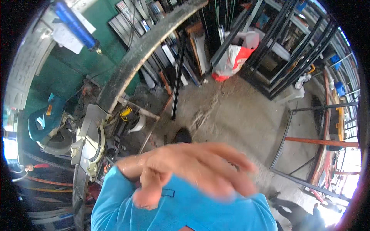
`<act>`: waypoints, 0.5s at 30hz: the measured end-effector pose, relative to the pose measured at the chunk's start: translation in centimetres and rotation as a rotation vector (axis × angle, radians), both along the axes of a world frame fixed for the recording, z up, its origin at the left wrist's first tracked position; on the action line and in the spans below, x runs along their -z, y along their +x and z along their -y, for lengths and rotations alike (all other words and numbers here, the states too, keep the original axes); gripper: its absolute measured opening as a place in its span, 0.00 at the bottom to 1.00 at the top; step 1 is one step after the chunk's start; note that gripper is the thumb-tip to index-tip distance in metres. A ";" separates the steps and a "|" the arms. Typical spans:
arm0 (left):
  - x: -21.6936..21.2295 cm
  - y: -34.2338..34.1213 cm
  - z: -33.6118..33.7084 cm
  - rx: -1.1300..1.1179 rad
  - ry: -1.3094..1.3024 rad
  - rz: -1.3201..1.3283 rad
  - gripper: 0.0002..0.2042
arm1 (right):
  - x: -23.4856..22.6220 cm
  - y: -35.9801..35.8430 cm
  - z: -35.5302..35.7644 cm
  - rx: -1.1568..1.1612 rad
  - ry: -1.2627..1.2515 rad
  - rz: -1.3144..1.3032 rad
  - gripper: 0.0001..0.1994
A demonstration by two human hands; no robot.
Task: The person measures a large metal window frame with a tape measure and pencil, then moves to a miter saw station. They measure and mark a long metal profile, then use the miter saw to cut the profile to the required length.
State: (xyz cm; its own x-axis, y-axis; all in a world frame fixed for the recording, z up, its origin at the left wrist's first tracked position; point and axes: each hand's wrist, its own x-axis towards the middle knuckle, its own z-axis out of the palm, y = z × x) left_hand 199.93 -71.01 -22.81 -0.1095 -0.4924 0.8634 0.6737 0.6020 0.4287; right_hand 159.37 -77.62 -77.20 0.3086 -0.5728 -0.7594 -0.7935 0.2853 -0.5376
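My left hand (pixel 192 169) reaches across the front of my blue shirt (pixel 173 208), back of the hand upward. Its fingers stretch to the right, somewhat spread and smeared by motion, and the thumb points down toward me. I see nothing held in it. My right hand does not show. Left of my hand stands a mitre saw with a teal handle (pixel 48 115) and a pale round metal table (pixel 92 144). Near the saw table lies a yellow-and-black tool (pixel 125 113), too small to identify.
A long rail (pixel 138 57) runs from the saw past upright profiles. A blue cylindrical tool (pixel 75 25) hangs upper left. Beyond the concrete floor (pixel 231 111) are a red-and-white bag (pixel 236 57) and black frames (pixel 266 77). A metal frame with a red bar (pixel 322 142) stands right.
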 end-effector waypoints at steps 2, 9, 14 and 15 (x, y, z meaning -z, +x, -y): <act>-1.4 -3.0 4.4 0.117 -0.183 -0.108 0.39 | -0.9 0.5 0.8 0.230 0.023 0.102 0.15; 0.6 -5.2 18.5 0.171 -0.136 -0.203 0.40 | -2.5 4.4 11.0 0.214 -0.034 0.213 0.19; 4.4 -1.7 31.4 0.109 -0.026 -0.209 0.42 | 3.7 2.4 16.0 0.185 -0.113 0.253 0.16; 6.4 0.7 33.8 -0.131 0.162 0.007 0.40 | 0.8 4.4 19.1 0.182 -0.047 0.264 0.16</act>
State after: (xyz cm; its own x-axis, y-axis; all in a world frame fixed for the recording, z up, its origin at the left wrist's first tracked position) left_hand 200.67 -104.77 -29.25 -0.0411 -0.6352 0.7712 0.5909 0.6070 0.5314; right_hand 163.73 -96.75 -78.01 0.3806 -0.6693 -0.6381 -0.5632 0.3795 -0.7340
